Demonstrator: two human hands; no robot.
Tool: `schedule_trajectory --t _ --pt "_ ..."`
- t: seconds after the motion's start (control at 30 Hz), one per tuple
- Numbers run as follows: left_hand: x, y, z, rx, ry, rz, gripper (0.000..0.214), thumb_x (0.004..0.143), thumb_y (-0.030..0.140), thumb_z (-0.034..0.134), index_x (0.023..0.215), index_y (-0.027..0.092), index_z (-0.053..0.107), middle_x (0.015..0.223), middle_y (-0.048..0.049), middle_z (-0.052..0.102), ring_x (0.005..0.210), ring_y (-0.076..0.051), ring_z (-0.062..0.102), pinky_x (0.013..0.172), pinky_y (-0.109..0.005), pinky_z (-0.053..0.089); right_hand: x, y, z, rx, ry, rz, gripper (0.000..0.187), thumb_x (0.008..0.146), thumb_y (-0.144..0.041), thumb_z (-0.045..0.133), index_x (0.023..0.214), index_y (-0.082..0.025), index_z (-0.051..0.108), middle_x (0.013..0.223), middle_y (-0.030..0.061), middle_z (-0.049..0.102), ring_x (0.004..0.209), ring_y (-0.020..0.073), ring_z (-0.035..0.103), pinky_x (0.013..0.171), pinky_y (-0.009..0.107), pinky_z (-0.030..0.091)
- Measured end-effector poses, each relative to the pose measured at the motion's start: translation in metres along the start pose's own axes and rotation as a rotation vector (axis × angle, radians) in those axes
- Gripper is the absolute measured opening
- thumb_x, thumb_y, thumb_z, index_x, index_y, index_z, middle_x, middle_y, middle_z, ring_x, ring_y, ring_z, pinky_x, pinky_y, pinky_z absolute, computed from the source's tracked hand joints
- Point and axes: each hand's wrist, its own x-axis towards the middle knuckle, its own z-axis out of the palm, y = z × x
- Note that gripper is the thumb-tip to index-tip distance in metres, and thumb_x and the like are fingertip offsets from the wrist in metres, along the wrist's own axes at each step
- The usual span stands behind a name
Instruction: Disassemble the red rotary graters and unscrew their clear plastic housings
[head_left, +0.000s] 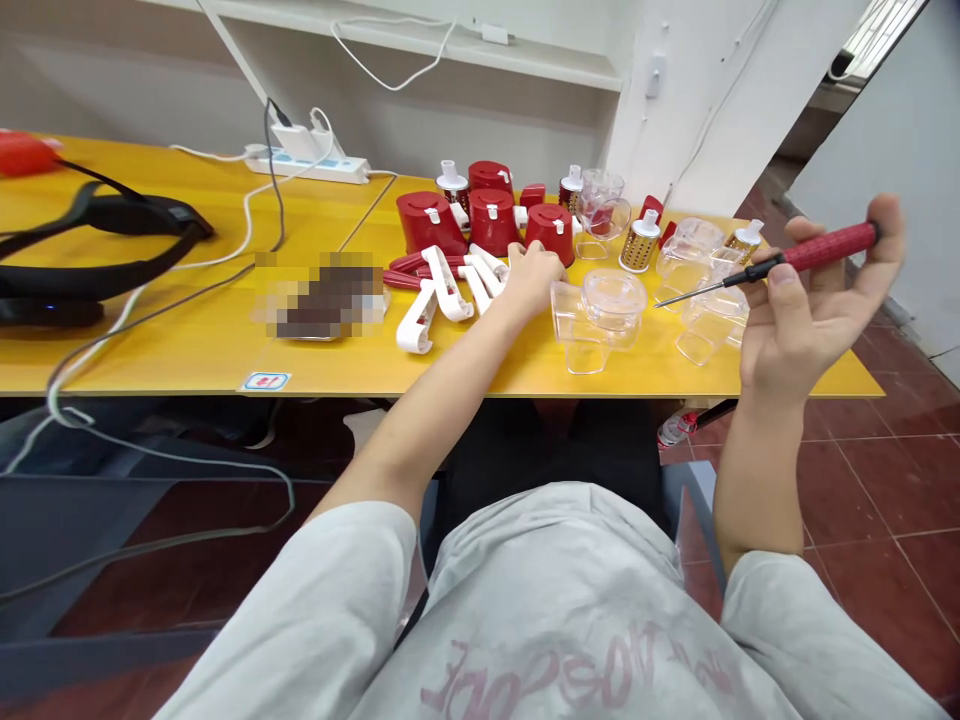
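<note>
My right hand (806, 300) is raised at the table's right end, closed around a screwdriver (825, 250) with a red handle and a thin shaft pointing left. Over the table's middle, my left hand (534, 277) reaches down to a red plastic housing (551, 228); its fingertips are partly hidden, so I cannot tell whether it grips anything. Beside that hand lie white and red handle parts (448, 285). Just right of it stands a clear plastic hopper piece (600, 310). More red housings (491, 220) are grouped behind the hand.
Perforated grater drums (640, 242) and further clear pieces (694, 250) stand at the right. A power strip (307, 165) with cables lies at the back left. A black head strap device (97, 240) rests at far left, a blurred dark object (326, 300) nearer the middle.
</note>
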Motion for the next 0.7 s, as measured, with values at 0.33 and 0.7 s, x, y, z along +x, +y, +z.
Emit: schedule_trajectory --t 0.33,0.7 --pt "0.003 -0.015 0.031 -0.063 0.067 0.014 0.033 0.105 0.032 0.051 0.086 0.017 0.075 0.109 -0.0184 0.080 0.130 -0.041 0.060 0.123 -0.069 0.028 -0.005 0.013 -0.006 0.048 0.048 -0.017 0.095 0.071 -0.064 0.092 0.157 -0.051 0.055 0.131 0.0074 0.074 0.104 0.0311 0.079 0.095 0.061 0.071" --pt "-0.018 -0.007 -0.002 -0.533 0.313 0.057 0.065 0.113 0.075 0.046 0.144 0.023 0.072 0.149 -0.0112 0.075 0.142 -0.031 0.062 0.124 -0.055 0.042 -0.008 0.010 0.006 0.060 0.055 -0.041 0.096 0.071 -0.067 0.089 0.159 -0.052 0.052 0.129 0.0082 0.077 0.092 0.0292 0.078 0.085 0.053 0.071"
